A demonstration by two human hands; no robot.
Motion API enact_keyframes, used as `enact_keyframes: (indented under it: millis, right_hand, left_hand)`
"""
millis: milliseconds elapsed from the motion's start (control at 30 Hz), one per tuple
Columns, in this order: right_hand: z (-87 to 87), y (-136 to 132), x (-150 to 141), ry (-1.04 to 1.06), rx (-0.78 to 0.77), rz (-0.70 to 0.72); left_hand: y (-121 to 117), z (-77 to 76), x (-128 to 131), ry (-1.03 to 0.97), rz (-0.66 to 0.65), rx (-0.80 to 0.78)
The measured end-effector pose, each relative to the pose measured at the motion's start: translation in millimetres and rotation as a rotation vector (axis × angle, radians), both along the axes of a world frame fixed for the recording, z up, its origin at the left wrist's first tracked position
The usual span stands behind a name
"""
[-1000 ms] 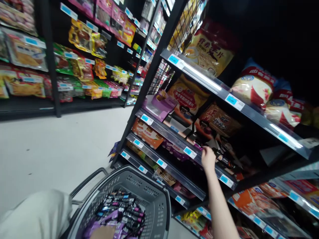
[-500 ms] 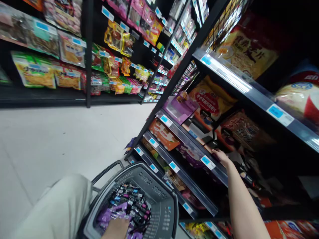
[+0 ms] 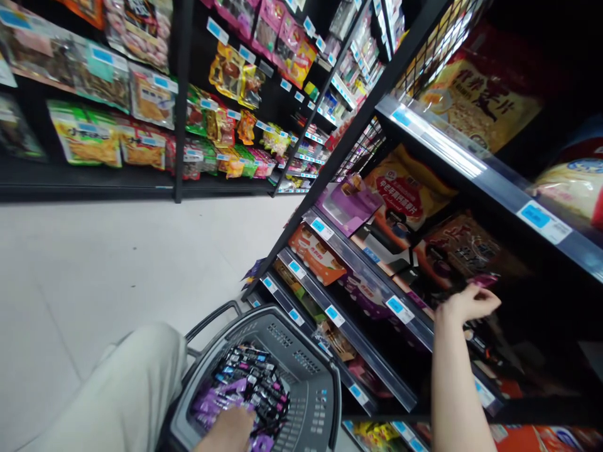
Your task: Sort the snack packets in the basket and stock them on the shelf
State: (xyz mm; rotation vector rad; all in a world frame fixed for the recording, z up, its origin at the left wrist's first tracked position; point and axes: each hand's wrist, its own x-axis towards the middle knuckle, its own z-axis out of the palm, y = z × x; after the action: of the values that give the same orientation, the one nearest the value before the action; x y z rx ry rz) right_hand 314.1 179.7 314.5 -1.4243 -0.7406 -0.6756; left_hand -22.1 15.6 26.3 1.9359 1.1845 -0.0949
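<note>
- The right hand point(image 3: 466, 304) is bending into the shelf, its fingers partly curled; a small purple packet point(image 3: 483, 280) is showing right at them, too blurred to tell whether it's being gripped.
- Below that hand, dark packets point(image 3: 485, 345) are fading into shadow.
- Over on the left, the left hand point(image 3: 230, 428) is reaching into the grey basket point(image 3: 306, 333), fingers hidden, so its grip isn't showing.
- Purple packets point(image 3: 219, 398) and black packets point(image 3: 268, 389) are crowding around it, their print blurring.
</note>
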Motion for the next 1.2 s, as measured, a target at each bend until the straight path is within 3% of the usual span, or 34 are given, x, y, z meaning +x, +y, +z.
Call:
enact_keyframes:
  millis: [67,133,167,233,300,367,433,500,633,733,1000,1100,1200]
  right_hand:
    - [-7.3,-31,-25,0.083,0.204,0.382]
    - [-37.2,-71,-57,0.301,0.162,0.78]
    - [-60.0,-93,-74,0.464,0.107,0.905]
    - [-114.5,-135,-109,0.77,0.02,1.008]
    - [-168.9,-172,-142,0.971,-0.041,1.048]
    - [-211.8,-200,-166,1.103,-0.054,1.06]
    - [-238.4,-220,-176,1.166,-0.083,1.072]
    - [-250.6,-234,-172,1.176,-0.153,1.099]
    - [-255.4,-257,-140,1.175,-0.309,1.145]
    - [-263.2,-268,-121,1.182,-0.451,1.065]
    - [-292.3,-267,-113,1.174,-0.496,0.768]
    - [-295.6,-266,-115,1.172,-0.506,0.74]
    - [-296.4,-265,-115,1.119,-0.582,0.817]
  left_hand:
    - [1,0.3,4,-0.164,0.003,-0.029]
    - [2,2.6,10,-0.478,0.047,-0.199]
    - [2,4.7,13,-0.67,0.089,-0.33]
    - [0,10.6,18,-1.021,0.191,-0.635]
    - [-6,15.8,22,-1.315,0.28,-0.785]
    - [-13,16.9,26,-1.42,0.268,-0.903]
    - [-21,12.4,30,-1.348,0.247,-0.924]
    - [-26,4.1,33,-1.197,0.268,-0.811]
    - [-24,-8.6,33,-0.952,0.277,-0.535]
    - [-18,-10.6,30,-0.826,0.226,-0.399]
    - [-17,-17.7,31,-0.802,0.352,-0.459]
    - [-16,-17.5,31,-0.804,0.384,-0.426]
    - [-13,-14.8,28,-0.793,0.373,-0.349]
